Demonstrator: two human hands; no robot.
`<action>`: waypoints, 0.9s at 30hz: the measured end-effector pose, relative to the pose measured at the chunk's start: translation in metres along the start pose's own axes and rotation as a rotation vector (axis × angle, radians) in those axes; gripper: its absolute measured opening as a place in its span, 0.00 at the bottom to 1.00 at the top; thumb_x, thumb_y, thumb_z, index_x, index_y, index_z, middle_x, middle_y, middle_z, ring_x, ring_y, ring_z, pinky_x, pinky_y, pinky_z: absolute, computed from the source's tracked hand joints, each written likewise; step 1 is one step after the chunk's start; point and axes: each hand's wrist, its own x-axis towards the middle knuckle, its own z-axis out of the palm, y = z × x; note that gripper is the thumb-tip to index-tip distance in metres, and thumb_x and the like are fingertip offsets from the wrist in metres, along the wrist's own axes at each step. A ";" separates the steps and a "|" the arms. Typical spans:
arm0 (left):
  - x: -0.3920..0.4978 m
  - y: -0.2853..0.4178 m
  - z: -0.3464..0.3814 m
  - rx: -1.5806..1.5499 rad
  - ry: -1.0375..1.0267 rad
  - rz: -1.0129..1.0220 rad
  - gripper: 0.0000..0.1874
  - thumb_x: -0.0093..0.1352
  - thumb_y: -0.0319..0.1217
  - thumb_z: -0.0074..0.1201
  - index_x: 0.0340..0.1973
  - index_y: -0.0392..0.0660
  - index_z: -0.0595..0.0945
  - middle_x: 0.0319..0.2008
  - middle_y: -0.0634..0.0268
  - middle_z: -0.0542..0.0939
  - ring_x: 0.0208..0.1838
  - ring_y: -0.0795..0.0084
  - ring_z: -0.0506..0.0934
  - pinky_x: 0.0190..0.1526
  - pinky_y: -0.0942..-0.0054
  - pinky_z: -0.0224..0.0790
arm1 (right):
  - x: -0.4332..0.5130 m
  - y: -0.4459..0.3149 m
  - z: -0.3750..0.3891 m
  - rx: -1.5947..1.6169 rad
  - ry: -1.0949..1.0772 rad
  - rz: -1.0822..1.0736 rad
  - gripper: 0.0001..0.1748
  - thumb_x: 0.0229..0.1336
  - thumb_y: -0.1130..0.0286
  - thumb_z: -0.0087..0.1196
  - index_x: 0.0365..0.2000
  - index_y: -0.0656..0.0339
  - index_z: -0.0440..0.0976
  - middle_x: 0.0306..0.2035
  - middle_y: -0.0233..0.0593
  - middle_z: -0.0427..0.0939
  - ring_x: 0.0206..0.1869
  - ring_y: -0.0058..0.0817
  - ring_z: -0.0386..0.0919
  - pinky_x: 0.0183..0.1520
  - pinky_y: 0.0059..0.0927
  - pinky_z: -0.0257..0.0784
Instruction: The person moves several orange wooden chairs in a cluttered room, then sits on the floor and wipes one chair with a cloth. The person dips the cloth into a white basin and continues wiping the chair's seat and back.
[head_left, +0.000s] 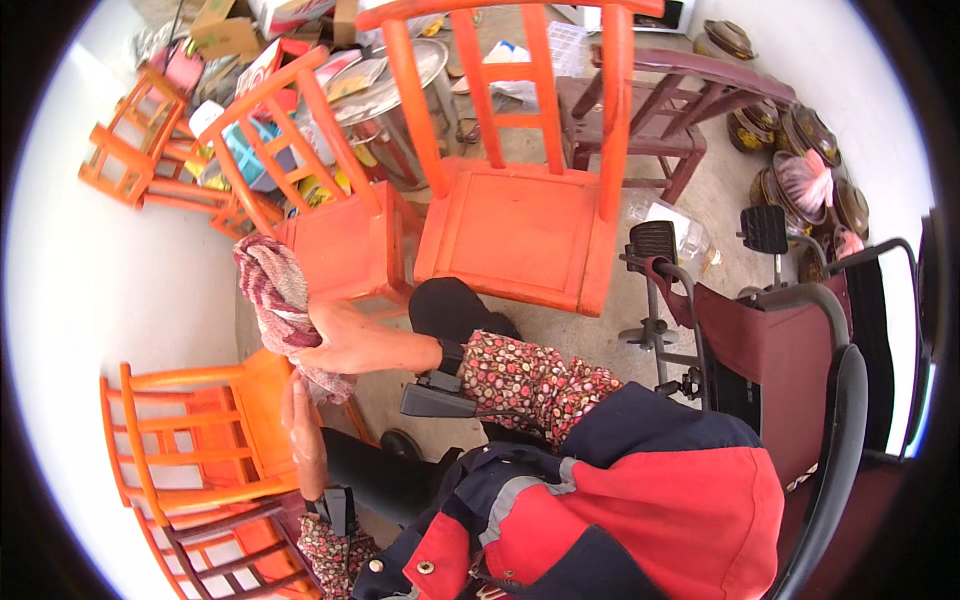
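A twisted red and white patterned cloth (276, 296) is gripped by my right hand (360, 337), which comes in from the right with a floral sleeve and a dark wrist strap. Just below, my left hand (304, 431) reaches upward, its fingertips at the cloth's lower end; whether they close on it cannot be told. Beyond my hands stand a large orange wooden chair (514, 225) and a smaller orange wooden chair (337, 244). At the lower left, an orange chair (270, 412) is near my left hand.
On the right is a wheelchair with a maroon seat (799, 367); its footrest (651, 240) juts toward the large chair. A maroon wooden chair (637, 112), a plastic bottle (694, 232) and lidded pots (757, 124) lie beyond. Small orange chairs (120, 169) and clutter fill the upper left.
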 end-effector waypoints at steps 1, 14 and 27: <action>0.006 0.008 0.014 0.085 -0.051 0.106 0.25 0.76 0.37 0.45 0.63 0.33 0.67 0.58 0.55 0.72 0.60 0.65 0.71 0.63 0.68 0.60 | -0.003 -0.003 -0.009 0.019 0.006 0.032 0.27 0.48 0.68 0.58 0.50 0.68 0.68 0.42 0.54 0.77 0.48 0.43 0.77 0.52 0.39 0.70; 0.011 0.051 0.086 0.149 -0.277 0.246 0.35 0.60 0.28 0.66 0.60 0.34 0.67 0.49 0.60 0.77 0.50 0.72 0.75 0.53 0.72 0.68 | -0.047 -0.023 -0.042 0.460 0.074 0.186 0.25 0.44 0.78 0.51 0.48 0.70 0.72 0.40 0.37 0.76 0.42 0.24 0.74 0.44 0.27 0.72; -0.031 0.035 0.037 0.176 0.117 0.289 0.19 0.75 0.35 0.48 0.52 0.29 0.78 0.42 0.60 0.82 0.45 0.74 0.75 0.50 0.73 0.68 | -0.058 0.047 -0.003 0.205 -0.244 -0.051 0.25 0.48 0.75 0.50 0.50 0.68 0.70 0.37 0.35 0.78 0.39 0.23 0.73 0.42 0.27 0.69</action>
